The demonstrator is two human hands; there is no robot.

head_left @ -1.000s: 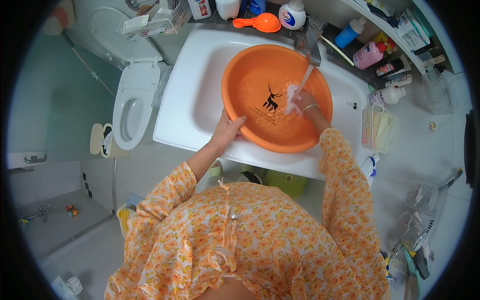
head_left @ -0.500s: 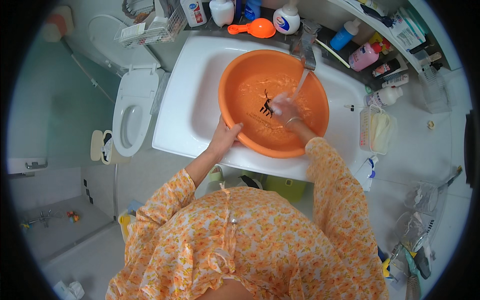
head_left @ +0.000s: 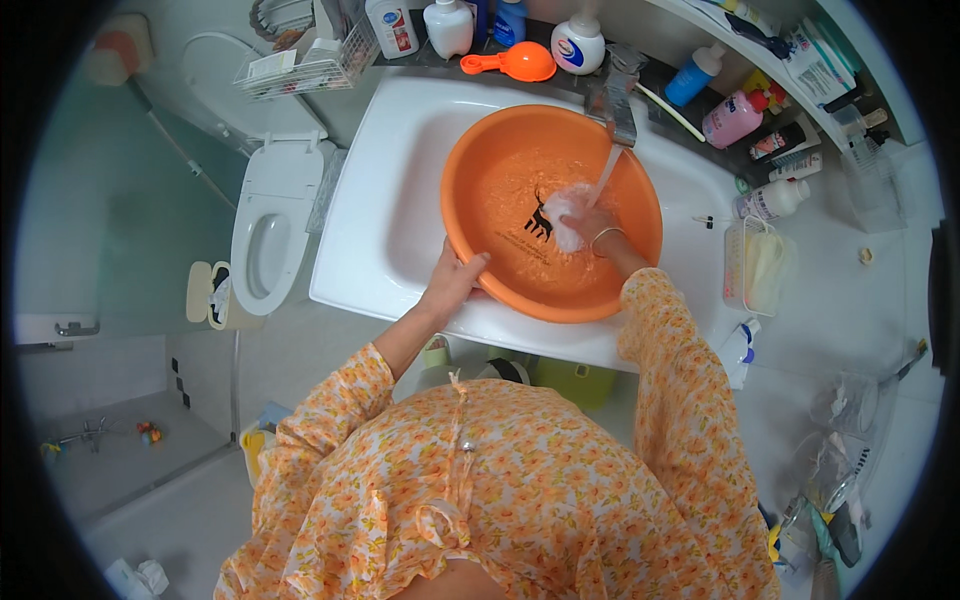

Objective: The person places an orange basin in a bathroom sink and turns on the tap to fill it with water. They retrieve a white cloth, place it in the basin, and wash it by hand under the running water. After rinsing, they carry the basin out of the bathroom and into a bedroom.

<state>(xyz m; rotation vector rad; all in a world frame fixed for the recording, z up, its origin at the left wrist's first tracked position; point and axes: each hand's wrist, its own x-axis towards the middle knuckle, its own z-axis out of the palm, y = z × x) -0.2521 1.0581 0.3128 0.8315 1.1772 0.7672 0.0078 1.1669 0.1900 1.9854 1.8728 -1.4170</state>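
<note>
The orange basin (head_left: pixel 451 225) sits in the white sink (head_left: pixel 345 230), its near rim close to the sink's front edge. The left hand (head_left: pixel 452 280) pinches the basin's left front rim, thumb over the lip. The right hand (head_left: pixel 592 222), inside the basin and right of the black deer print (head_left: pixel 539 217), has its fingers closed on a whitish cloth (head_left: pixel 566 208); how firmly cannot be told. Water (head_left: pixel 604 176) from the faucet (head_left: pixel 618 112) falls at the cloth. The dark counter along the sink's back edge carries an orange scoop (head_left: pixel 526 62), a white pump bottle (head_left: pixel 578 47) and, farther right, a pink bottle (head_left: pixel 733 120).
</note>
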